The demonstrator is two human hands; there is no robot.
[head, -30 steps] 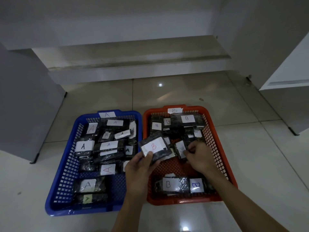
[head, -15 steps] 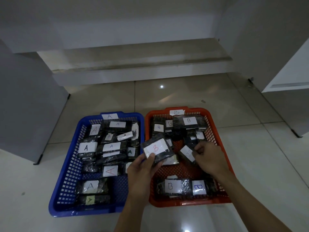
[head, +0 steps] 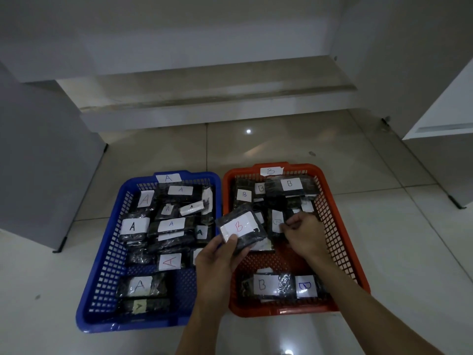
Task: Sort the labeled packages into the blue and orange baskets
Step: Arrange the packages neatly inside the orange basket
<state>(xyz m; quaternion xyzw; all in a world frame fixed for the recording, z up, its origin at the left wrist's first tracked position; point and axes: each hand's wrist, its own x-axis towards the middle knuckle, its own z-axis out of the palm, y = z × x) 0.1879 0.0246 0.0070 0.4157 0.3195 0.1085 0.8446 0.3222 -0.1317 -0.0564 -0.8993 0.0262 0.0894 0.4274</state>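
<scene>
Our left hand (head: pixel 217 260) pinches a B pack (head: pixel 242 229) over the orange basket (head: pixel 340 252) of B's; our right hand (head: pixel 304 234) pinches another pack (head: pixel 277 221) inside. The blue basket (head: pixel 102 278) holds A's.

A single head-worn wide-angle view looks forward and steeply down at the floor (head: pixel 384 252). It sits close above the blue basket (head: pixel 102 265) at 7 o'clock and the orange basket (head: pixel 340 242) at 5 o'clock, with a step (head: pixel 217 116) toward 12 o'clock.

Left hand (head: pixel 217 262) holds a B-labelled package (head: pixel 242 228) above the orange basket (head: pixel 340 242); right hand (head: pixel 303 233) pinches another package (head: pixel 277 221) inside it; blue basket (head: pixel 107 254) alongside holds A packages.
</scene>
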